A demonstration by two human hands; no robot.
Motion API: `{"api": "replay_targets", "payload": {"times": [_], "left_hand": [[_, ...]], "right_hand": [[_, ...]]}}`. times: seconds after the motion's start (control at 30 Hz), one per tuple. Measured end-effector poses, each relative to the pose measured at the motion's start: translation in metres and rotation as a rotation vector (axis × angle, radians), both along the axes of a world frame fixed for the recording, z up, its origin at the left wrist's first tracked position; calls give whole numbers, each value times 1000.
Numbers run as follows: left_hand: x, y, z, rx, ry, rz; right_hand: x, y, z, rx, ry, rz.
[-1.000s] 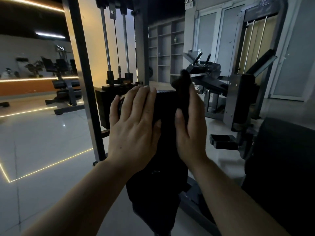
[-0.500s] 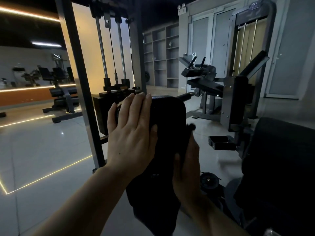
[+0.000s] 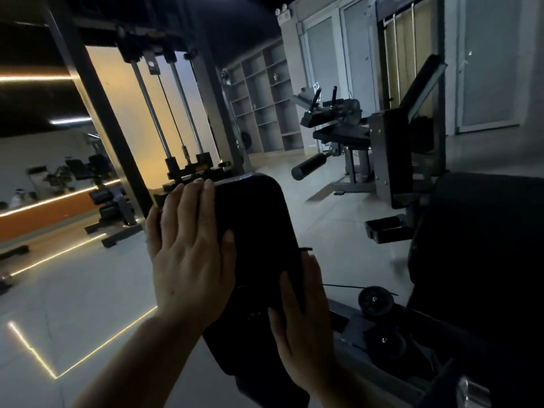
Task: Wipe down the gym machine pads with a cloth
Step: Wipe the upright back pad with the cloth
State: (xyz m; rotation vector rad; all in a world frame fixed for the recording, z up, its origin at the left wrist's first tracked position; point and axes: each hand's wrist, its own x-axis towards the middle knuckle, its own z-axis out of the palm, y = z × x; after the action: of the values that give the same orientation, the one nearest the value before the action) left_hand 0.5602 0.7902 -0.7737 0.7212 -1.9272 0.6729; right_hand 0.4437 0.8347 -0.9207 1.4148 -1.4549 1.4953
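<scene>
A black upright machine pad (image 3: pixel 256 219) stands right in front of me. My left hand (image 3: pixel 188 254) lies flat on its left side with the fingers together and pointing up, holding nothing. My right hand (image 3: pixel 303 319) presses a dark cloth (image 3: pixel 298 260) against the pad's right edge, low down. Only a thin strip of the cloth shows above my fingers; the rest blends into the dark pad.
A weight-stack frame (image 3: pixel 97 113) with guide rods rises behind the pad on the left. A large black pad (image 3: pixel 485 260) fills the right side. Below it lies the machine base with a wheel (image 3: pixel 375 301). Another machine (image 3: pixel 382 160) and shelves (image 3: pixel 265 98) stand further back on the tiled floor.
My right hand has slid down the pad's right side with the cloth, from near the top to the lower part. My left hand has stayed flat on the pad.
</scene>
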Motion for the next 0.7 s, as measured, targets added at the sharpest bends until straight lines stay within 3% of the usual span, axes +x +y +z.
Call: {"api": "replay_targets", "payload": {"times": [0.23, 0.33, 0.57, 0.7], "left_hand": [[-5, 0, -3, -41, 59, 5], [-6, -1, -3, -55, 64, 35], [-7, 2, -3, -1, 55, 48], [-9, 3, -3, 4, 66, 43]], "right_hand": [[-20, 0, 74, -105, -39, 234], [-19, -3, 95, -126, -72, 226], [-4, -3, 7, -54, -64, 64], [-9, 8, -24, 16, -50, 184]]}}
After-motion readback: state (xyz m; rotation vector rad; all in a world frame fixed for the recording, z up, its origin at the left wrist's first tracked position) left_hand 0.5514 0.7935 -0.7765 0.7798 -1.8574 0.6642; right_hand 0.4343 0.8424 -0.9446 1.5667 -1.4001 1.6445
